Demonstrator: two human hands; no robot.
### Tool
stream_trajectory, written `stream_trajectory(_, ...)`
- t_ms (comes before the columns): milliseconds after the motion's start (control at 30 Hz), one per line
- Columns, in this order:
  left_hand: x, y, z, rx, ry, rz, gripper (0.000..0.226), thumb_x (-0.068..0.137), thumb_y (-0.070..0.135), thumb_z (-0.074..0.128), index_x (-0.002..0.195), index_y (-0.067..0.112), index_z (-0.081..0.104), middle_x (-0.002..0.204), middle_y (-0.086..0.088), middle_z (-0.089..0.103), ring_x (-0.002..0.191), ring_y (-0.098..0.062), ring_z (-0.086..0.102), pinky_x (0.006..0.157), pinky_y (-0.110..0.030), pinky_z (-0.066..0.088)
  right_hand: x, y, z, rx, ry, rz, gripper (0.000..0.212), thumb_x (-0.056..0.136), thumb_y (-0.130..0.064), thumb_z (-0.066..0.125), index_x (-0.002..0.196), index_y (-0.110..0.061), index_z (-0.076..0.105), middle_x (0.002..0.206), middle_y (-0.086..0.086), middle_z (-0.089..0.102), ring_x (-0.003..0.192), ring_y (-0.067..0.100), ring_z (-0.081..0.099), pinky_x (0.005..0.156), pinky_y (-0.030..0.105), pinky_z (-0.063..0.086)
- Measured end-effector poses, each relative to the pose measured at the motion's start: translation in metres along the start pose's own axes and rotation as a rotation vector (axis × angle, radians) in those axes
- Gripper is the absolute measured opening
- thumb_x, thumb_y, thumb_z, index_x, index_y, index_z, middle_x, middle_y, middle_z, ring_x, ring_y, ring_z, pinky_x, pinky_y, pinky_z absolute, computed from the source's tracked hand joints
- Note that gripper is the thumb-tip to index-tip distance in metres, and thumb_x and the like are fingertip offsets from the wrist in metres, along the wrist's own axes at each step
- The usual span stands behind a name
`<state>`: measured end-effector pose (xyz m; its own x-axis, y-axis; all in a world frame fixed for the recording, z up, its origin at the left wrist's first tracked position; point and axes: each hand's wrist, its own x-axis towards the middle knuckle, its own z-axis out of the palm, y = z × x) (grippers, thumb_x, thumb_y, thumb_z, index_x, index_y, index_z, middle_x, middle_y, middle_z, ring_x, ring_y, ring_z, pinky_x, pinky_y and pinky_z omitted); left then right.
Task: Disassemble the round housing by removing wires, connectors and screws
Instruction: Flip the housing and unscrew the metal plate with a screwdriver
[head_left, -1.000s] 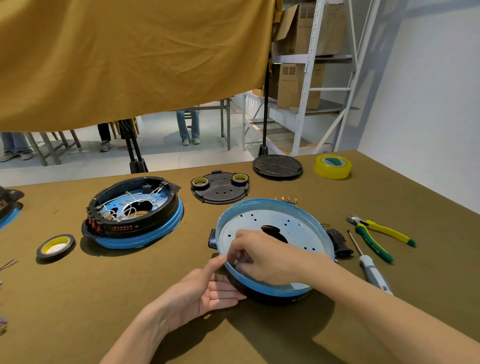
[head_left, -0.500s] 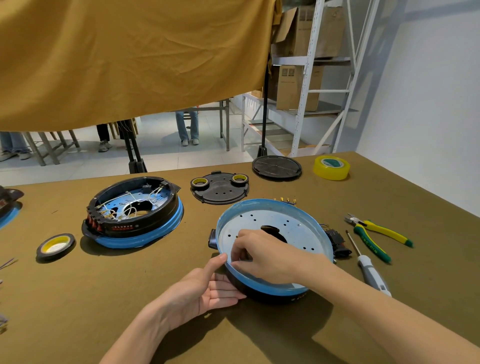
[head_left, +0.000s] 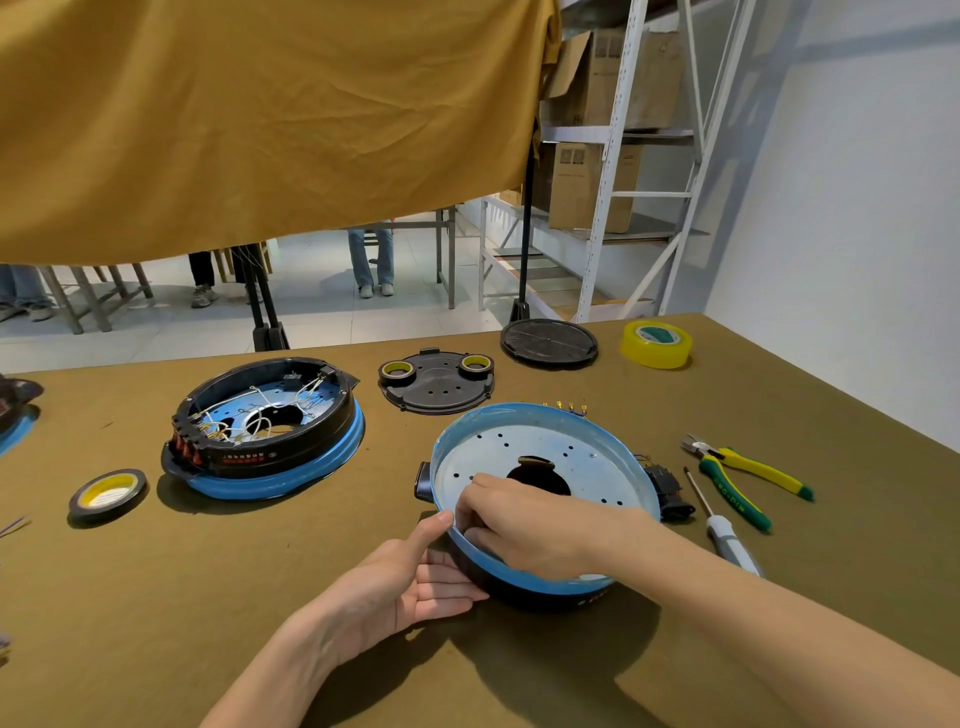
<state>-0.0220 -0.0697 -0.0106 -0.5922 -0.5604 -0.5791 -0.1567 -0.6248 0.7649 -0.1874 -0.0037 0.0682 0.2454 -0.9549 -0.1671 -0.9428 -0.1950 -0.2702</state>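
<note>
A round blue-rimmed housing (head_left: 566, 447) with a perforated metal floor and a dark centre hole lies in front of me. My left hand (head_left: 415, 577) cups its near-left outer wall, thumb on the rim. My right hand (head_left: 524, 525) reaches inside over the near edge, fingers curled down against the floor; what they pinch is hidden. A black connector block (head_left: 667, 488) sits against the housing's right side. Several small brass terminals (head_left: 565, 406) lie behind it. A second housing (head_left: 270, 431), black on blue, still full of white wires, stands at the left.
Screwdriver (head_left: 722, 525) and yellow-green pliers (head_left: 743, 467) lie right of the housing. A black cover plate (head_left: 436, 387) carrying two tape rolls, a round black lid (head_left: 548, 343) and yellow tape (head_left: 656, 343) sit at the back. A black-yellow tape roll (head_left: 107, 493) lies left.
My right hand has slid a little toward the near-left rim inside the housing. The left hand keeps its hold on the wall.
</note>
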Motion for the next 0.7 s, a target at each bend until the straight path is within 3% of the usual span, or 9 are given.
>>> stream_trajectory(367, 0.0, 0.0, 0.0, 0.021, 0.003, -0.008, 0.079, 0.069, 0.057, 0.071, 0.117, -0.004, 0.059, 0.103, -0.027, 0.077, 0.095, -0.034, 0.078, 0.067, -0.032, 0.064, 0.001, 0.0, -0.005, -0.049, -0.076, -0.016, 0.01, 0.109, -0.022, 0.043, 0.111, -0.015, 0.05, 0.093, -0.004, 0.045, 0.082, 0.019, 0.051, 0.073, 0.034, 0.045)
stream_trajectory(467, -0.002, 0.001, 0.0, 0.025, -0.004, -0.014, 0.076, 0.073, 0.056, 0.07, 0.117, -0.004, 0.059, 0.103, -0.027, 0.077, 0.095, -0.034, 0.078, 0.068, -0.032, 0.064, 0.004, 0.001, -0.007, -0.016, -0.083, -0.015, 0.012, 0.108, -0.021, 0.046, 0.115, -0.015, 0.054, 0.104, 0.0, 0.052, 0.091, 0.02, 0.054, 0.078, 0.031, 0.046)
stream_trajectory(533, -0.002, 0.001, 0.0, 0.028, -0.003, -0.019, 0.069, 0.082, 0.054, 0.067, 0.117, -0.005, 0.059, 0.103, -0.027, 0.077, 0.095, -0.033, 0.078, 0.069, -0.032, 0.064, 0.005, 0.002, -0.009, 0.011, -0.044, -0.046, 0.017, 0.105, -0.018, 0.052, 0.119, -0.015, 0.06, 0.113, 0.001, 0.056, 0.097, 0.017, 0.055, 0.083, 0.026, 0.046)
stream_trajectory(600, -0.002, 0.001, 0.001, 0.028, 0.004, -0.028, 0.062, 0.092, 0.052, 0.063, 0.117, -0.005, 0.059, 0.102, -0.026, 0.077, 0.095, -0.033, 0.078, 0.069, -0.033, 0.065, 0.003, 0.006, -0.009, 0.052, 0.018, -0.062, 0.019, 0.101, -0.019, 0.058, 0.12, -0.016, 0.062, 0.112, -0.002, 0.056, 0.093, 0.01, 0.053, 0.078, 0.019, 0.044)
stream_trajectory(700, -0.003, 0.002, 0.001, 0.026, 0.012, -0.037, 0.06, 0.095, 0.051, 0.062, 0.116, -0.005, 0.059, 0.101, -0.027, 0.077, 0.094, -0.034, 0.078, 0.07, -0.033, 0.065, 0.001, 0.007, -0.004, 0.061, 0.092, -0.038, 0.018, 0.1, -0.028, 0.061, 0.114, -0.018, 0.065, 0.106, -0.004, 0.056, 0.092, 0.01, 0.053, 0.08, 0.023, 0.049)
